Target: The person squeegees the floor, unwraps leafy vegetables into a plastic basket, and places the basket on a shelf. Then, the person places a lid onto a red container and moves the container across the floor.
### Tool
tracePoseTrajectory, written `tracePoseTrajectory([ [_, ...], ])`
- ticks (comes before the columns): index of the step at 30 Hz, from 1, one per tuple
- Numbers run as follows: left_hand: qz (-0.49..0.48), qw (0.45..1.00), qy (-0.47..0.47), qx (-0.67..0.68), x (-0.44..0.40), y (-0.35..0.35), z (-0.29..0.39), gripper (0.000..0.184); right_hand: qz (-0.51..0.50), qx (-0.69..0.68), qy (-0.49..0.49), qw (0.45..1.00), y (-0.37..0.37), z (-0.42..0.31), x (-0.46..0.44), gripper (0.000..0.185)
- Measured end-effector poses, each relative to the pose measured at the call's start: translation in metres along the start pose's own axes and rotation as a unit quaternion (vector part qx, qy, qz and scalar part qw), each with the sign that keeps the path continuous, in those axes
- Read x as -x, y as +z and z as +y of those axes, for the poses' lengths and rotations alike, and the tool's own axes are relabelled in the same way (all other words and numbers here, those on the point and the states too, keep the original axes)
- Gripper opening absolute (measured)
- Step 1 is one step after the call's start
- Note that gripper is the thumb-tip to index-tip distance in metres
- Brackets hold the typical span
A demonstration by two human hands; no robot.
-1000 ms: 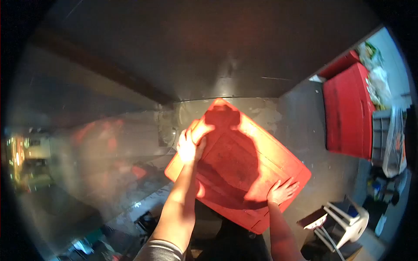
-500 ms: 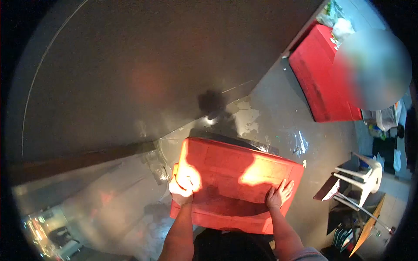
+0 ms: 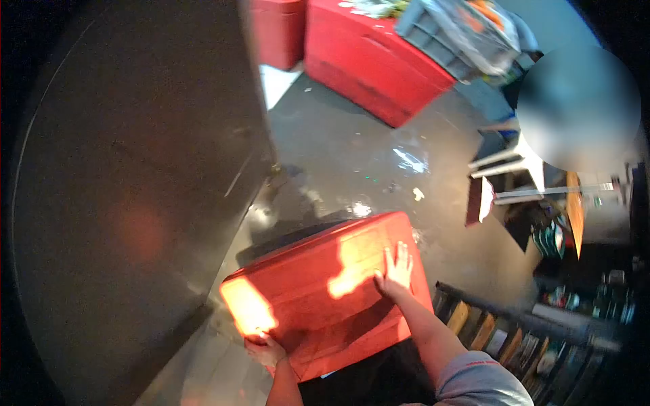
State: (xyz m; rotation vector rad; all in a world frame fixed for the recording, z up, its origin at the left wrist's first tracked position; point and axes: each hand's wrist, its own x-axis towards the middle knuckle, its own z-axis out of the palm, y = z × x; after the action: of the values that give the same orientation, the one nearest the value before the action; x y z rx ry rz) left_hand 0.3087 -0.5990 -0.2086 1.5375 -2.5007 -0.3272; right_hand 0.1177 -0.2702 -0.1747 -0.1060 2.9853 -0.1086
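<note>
A large red box or lid (image 3: 325, 298) is tilted close against my body, lit in bright patches and partly in shadow. My left hand (image 3: 266, 350) holds its near left edge, with the fingertips on the bright patch. Near the right side, my right hand (image 3: 397, 272) lies flat on the red surface with its fingers spread. The underside of the red thing is hidden.
A dark wall (image 3: 135, 169) fills the left. Red containers (image 3: 372, 61) stand at the back beside a grey crate (image 3: 440, 37). At the right are a white chair (image 3: 511, 162), a broom (image 3: 484, 200) and a rack (image 3: 514, 331) low down. The floor (image 3: 325, 155) looks wet.
The view has swung round to the right, and the red thing appears turned. My left hand has slid to its lower left edge. My right hand stays flat on top.
</note>
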Motion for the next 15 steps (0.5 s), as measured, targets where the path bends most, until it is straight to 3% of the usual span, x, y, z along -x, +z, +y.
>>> tracePoseTrajectory([
  [1,0.007,1.0,0.013,0.009,0.0,0.002,-0.004,0.061,-0.019,-0.002,0.014,1.0,-0.002,0.0,0.0,0.072],
  [4,0.033,0.998,0.05,-0.017,-0.002,0.016,-0.024,0.058,0.047,-0.064,-0.005,0.997,-0.004,0.008,0.003,0.066],
  [7,0.022,0.999,0.024,-0.033,-0.007,0.016,-0.024,0.054,0.043,-0.127,0.056,0.989,0.011,0.022,0.018,0.058],
  [8,0.0,0.999,0.044,-0.015,-0.006,0.015,-0.03,0.052,0.101,-0.086,0.133,0.982,0.002,0.024,0.035,0.054],
  [10,-0.203,0.977,0.039,0.055,-0.053,0.023,-0.08,0.056,0.149,-0.07,0.303,0.939,-0.004,0.04,0.085,0.063],
  [11,-0.289,0.937,-0.018,0.196,-0.06,0.02,-0.083,0.058,0.153,-0.069,0.389,0.906,-0.007,0.045,0.111,0.069],
  [13,-0.406,0.78,-0.202,0.431,-0.073,0.012,-0.086,0.063,0.131,-0.123,0.551,0.815,0.012,0.05,0.152,0.08],
  [14,-0.417,0.772,-0.274,0.394,-0.08,-0.004,-0.069,0.063,0.169,-0.198,0.579,0.773,0.024,0.051,0.162,0.084],
  [15,-0.422,0.76,-0.345,0.354,-0.087,-0.011,-0.058,0.064,0.188,-0.199,0.579,0.768,0.036,0.053,0.169,0.084],
])
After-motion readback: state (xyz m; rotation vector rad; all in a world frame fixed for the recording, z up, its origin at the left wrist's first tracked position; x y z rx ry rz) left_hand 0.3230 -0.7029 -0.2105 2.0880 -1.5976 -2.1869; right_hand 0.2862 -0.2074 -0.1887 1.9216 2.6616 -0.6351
